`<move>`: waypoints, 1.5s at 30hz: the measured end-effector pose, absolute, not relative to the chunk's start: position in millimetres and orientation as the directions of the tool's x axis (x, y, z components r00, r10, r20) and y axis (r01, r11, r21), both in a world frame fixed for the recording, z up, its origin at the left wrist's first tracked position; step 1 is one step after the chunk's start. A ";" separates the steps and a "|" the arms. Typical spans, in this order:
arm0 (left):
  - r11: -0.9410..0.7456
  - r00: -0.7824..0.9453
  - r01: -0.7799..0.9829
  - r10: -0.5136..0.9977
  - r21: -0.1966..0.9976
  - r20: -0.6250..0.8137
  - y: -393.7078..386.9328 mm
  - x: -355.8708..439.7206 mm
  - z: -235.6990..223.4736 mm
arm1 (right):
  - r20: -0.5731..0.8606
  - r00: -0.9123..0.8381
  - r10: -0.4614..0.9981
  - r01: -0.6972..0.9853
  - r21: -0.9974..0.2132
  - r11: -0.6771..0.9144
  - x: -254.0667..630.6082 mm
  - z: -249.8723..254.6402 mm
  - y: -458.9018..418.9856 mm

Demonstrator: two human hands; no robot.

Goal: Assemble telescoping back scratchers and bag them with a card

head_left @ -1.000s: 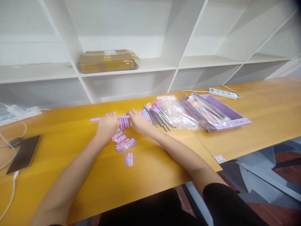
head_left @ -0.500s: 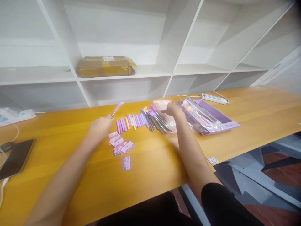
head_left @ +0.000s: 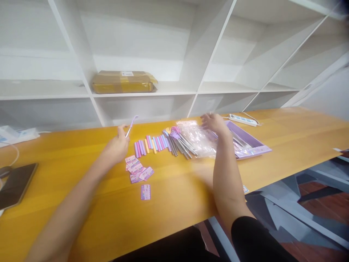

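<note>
My left hand (head_left: 116, 145) is closed on a back scratcher (head_left: 131, 127), a slim metal rod with a curved purple head that points up. My right hand (head_left: 215, 123) is above the left end of the purple box (head_left: 259, 150), beside the clear plastic bag (head_left: 195, 136). Its fingers are apart and loosely bent, with nothing visible in them. Between the hands lies a pile of back scratchers (head_left: 180, 143), with metal shafts and coloured hand-shaped heads. Left of the pile, several pink, purple, blue and orange sticks (head_left: 147, 145) lie in a row.
Several pink and purple cards (head_left: 135, 169) lie overlapped nearer me, with a single card (head_left: 145, 192) apart. A dark tablet-like device (head_left: 19, 183) is at the left. A power strip (head_left: 242, 120) lies behind the box. A taped parcel (head_left: 124, 82) sits on the white shelf (head_left: 169, 89).
My right hand has moved right, from over the plastic bag to the left end of the box. My left hand keeps the back scratcher, now more upright. The view has shifted slightly.
</note>
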State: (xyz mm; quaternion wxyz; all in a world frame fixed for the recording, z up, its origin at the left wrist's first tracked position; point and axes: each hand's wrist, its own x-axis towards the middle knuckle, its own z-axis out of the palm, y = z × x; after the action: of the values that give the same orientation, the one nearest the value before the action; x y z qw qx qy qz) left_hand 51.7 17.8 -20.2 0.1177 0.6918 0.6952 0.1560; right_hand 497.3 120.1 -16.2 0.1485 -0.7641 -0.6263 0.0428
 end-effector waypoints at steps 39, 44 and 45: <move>-0.579 0.299 -0.010 0.777 0.816 0.555 -3.5 26.6 6.2 | 0.444 -0.322 0.836 -0.394 -0.866 0.308 276.3 13.3 51.6; -0.708 0.355 -0.074 0.640 0.703 0.682 -13.9 7.1 24.7 | 0.270 -0.507 0.819 -0.045 -0.957 0.287 291.1 29.8 25.2; -0.728 0.364 -0.065 0.620 0.682 0.696 -14.9 4.3 26.6 | 0.224 -0.560 0.798 0.000 -0.963 0.270 291.8 32.5 21.3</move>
State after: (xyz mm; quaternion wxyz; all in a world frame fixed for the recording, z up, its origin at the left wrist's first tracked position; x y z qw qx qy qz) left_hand 4.3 -14.9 26.6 0.3206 0.7609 0.1822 0.5338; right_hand 291.8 21.3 32.5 0.3739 -0.2836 -0.7037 0.5335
